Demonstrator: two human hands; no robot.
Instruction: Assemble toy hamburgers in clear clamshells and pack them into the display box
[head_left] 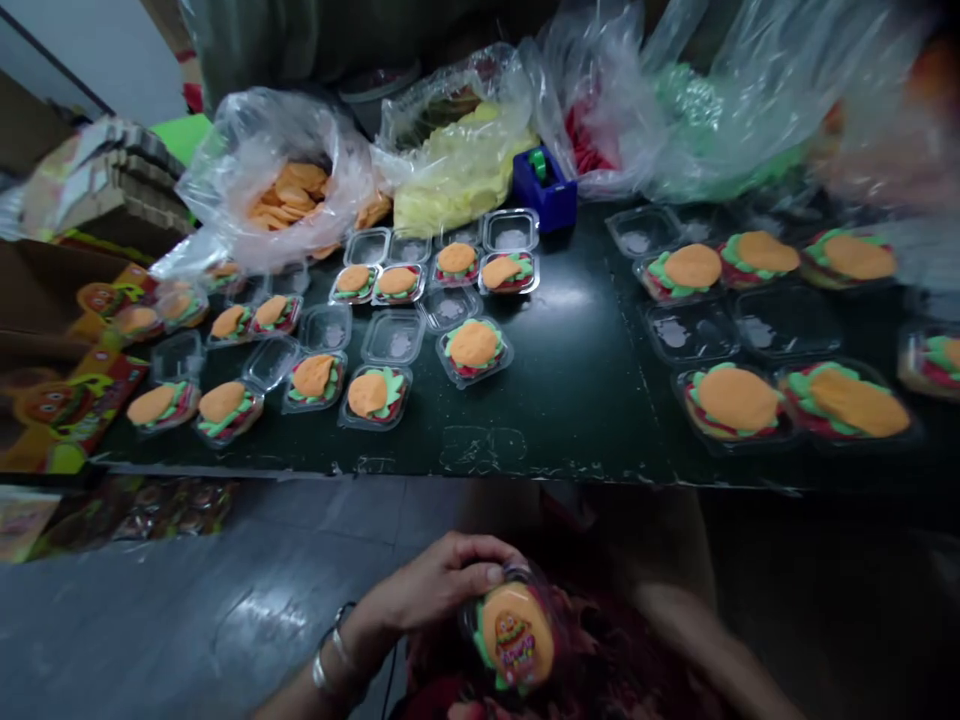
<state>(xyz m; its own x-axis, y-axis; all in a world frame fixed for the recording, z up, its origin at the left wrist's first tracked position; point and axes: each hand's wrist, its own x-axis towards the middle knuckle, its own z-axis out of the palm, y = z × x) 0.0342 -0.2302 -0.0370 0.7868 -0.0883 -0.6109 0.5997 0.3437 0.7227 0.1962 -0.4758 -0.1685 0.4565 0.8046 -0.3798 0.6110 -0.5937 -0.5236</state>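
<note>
My left hand [469,570] is closed around the upper edge of a clear plastic burger box [517,635], low in front of my lap. The box is shut and tilted toward me. Its lid carries a printed cartoon burger sticker, and an orange bun with green lettuce shows through it. My right hand [660,605] is to the right of the box, dark and smeared, and its fingers cannot be made out. On the table ahead, the nearest open box [474,350] holds a toy-like burger with an orange top.
The dark table [570,400] bears several open burger boxes at left and right. Along the back stand plastic bags of orange pieces [292,195], yellow pieces [457,165] and red pieces [589,135], plus a blue tape dispenser [546,190]. Printed cartons [71,395] stand at left.
</note>
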